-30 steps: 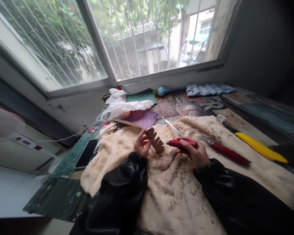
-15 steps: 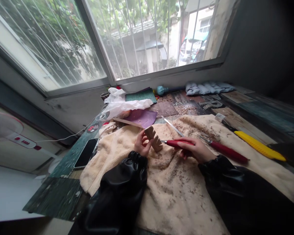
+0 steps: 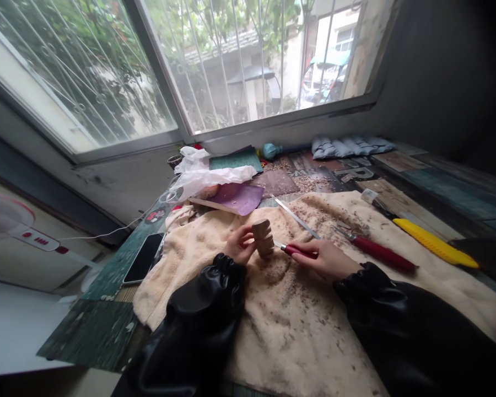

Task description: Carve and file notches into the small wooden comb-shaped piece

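Between the thumb and fingers of my left hand (image 3: 240, 244) is a small notched wood block (image 3: 263, 237), held upright over the beige towel (image 3: 202, 242). My right hand (image 3: 328, 258) is closed around the red handle of a carving knife (image 3: 293, 251), whose short blade points left at the block's notched side. Blade and wood look very close; I cannot tell whether they touch. Beyond my right hand lies a thin metal strip (image 3: 293, 214). A second red-handled tool (image 3: 382, 253) rests on the towel to the right.
Wood shavings (image 3: 334, 212) litter the towel. A yellow cutter (image 3: 436, 242) lies at the right, a phone (image 3: 144, 259) at the left. Behind are a white plastic bag (image 3: 215, 177), a purple sheet (image 3: 242, 197) and a grey-blue padded bundle (image 3: 351, 148). A fan (image 3: 33, 237) stands far left.
My left hand has turned the block, so it stands more upright with its top end showing. The right hand's grip on the knife has shifted, with the blade still toward the notches.
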Demonstrator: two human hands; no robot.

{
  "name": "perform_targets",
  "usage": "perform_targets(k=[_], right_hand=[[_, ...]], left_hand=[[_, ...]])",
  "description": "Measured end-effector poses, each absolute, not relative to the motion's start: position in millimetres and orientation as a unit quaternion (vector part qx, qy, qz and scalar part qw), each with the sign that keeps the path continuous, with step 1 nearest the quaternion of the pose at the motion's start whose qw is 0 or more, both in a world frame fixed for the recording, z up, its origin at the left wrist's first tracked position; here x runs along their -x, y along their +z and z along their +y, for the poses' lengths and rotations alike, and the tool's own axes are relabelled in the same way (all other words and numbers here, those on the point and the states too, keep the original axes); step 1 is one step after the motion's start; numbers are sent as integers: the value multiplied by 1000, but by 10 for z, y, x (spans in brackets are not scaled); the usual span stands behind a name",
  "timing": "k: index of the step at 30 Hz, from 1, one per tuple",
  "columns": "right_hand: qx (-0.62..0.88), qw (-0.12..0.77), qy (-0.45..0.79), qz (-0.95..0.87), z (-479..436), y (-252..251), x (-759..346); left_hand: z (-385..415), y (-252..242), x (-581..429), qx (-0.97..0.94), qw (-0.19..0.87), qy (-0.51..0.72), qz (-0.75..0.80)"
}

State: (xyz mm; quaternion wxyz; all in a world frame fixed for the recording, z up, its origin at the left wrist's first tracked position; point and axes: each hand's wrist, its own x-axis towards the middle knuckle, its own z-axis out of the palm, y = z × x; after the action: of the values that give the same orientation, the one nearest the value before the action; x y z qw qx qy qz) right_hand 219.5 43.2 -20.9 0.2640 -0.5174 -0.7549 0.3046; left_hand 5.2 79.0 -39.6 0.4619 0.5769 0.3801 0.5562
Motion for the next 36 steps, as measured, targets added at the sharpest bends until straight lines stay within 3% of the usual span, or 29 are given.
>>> perform_targets(k=[6, 13, 22, 31, 36], right_hand=[[513, 258, 328, -750, 456, -249, -2200], [547, 276, 206, -763, 274, -281, -1945], [564, 307, 333, -691, 350, -245, -2024], [599, 393, 277, -640, 295, -285, -1956], [649, 386, 233, -613, 242, -231, -1888]], left_hand=[[820, -403, -20, -586, 468, 546, 374], [885, -419, 38, -612, 449, 530, 379], [909, -514, -9, -569, 418, 565, 428], [923, -483, -37, -504, 444, 578, 464], [901, -444, -49, -507, 430, 565, 489]])
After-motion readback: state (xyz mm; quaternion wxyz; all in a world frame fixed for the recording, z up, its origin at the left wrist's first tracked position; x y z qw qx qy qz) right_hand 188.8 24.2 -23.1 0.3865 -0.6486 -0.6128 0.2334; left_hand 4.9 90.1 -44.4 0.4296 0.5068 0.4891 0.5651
